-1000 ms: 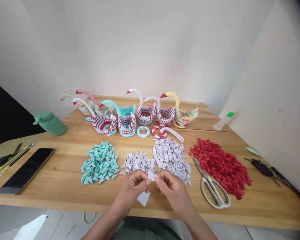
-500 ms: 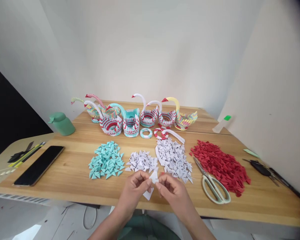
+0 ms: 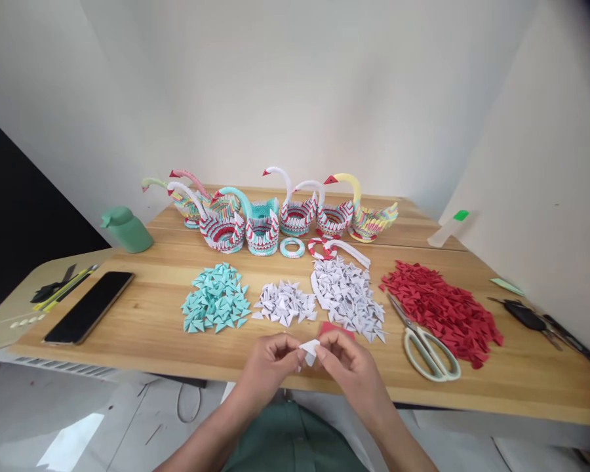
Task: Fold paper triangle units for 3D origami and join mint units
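Observation:
A small folded piece of white paper [image 3: 309,351] is held between my two hands above the table's front edge. My left hand [image 3: 274,362] pinches its left side with thumb and fingers. On the right side, my right hand [image 3: 343,359] grips it the same way. Partly behind my right hand lies a red square of paper [image 3: 335,328]. Beyond my hands are a small pile of white paper triangles [image 3: 286,304], a larger white pile [image 3: 348,298], a turquoise pile [image 3: 215,298] and a red pile [image 3: 442,311].
Scissors [image 3: 430,347] lie right of my hands, a black phone [image 3: 89,308] to the left. Several folded-paper swans [image 3: 263,226] stand along the back, with a turquoise-and-white ring [image 3: 292,247] before them. A green container [image 3: 128,229] stands at the far left.
The white paper has changed shape in my fingers, its tall point now folded down into a smaller piece. The red paper shows more. The view has tilted slightly downward.

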Available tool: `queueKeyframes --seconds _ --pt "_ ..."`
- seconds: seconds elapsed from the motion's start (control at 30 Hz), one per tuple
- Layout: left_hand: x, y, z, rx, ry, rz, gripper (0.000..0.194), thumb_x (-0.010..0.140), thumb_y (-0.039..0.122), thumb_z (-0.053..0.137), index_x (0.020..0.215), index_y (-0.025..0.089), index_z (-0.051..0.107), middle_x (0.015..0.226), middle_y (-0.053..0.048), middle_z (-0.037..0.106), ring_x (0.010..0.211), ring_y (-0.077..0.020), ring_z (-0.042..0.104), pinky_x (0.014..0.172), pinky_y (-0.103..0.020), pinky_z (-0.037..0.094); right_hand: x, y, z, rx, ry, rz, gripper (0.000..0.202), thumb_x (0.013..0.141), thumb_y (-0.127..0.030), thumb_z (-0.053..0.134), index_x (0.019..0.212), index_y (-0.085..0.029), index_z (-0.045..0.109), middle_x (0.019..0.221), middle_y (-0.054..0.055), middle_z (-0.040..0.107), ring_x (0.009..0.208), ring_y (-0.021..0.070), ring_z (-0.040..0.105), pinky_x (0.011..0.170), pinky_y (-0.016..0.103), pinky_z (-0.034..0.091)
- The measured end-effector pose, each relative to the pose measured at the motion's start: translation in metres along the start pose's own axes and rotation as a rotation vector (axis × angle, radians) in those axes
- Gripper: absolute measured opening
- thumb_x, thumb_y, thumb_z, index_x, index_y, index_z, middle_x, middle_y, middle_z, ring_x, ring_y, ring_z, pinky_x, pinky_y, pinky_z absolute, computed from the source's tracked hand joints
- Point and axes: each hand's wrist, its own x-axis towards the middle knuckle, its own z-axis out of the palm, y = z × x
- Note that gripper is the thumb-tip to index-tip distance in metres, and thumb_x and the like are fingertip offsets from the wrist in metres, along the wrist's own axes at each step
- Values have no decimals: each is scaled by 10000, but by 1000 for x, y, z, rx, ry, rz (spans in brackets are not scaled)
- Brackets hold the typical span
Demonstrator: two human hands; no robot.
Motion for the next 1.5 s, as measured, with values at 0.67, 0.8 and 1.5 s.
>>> queueKeyframes --seconds 0.67,0.8,1.5 --pt "29 2 -14 39 29 -26 253 714 357 671 581 142 660 533 -16 588 523 -117 474 538 -233 357 37 16 7 87 40 -25 341 758 -403 696 599 -201 471 717 1 583 673 150 537 607 248 439" --pt "27 4 -17 28 40 -11 243 715 332 678 565 140 672 537 -16 587 524 -110 469 535 -229 353 37 17 10 103 36 -41 326 745 -381 708 605 -200 476 755 16 587 707 163 549 623 261 441" --pt "13 2 -38 28 -2 120 224 785 325 650 668 137 678 644 -23 631 644 -136 545 642 -235 417 40 18 27 -63 -19 -247 238 791 -279 651 639 -204 483 760 17 620 687 151 579 634 255 463"
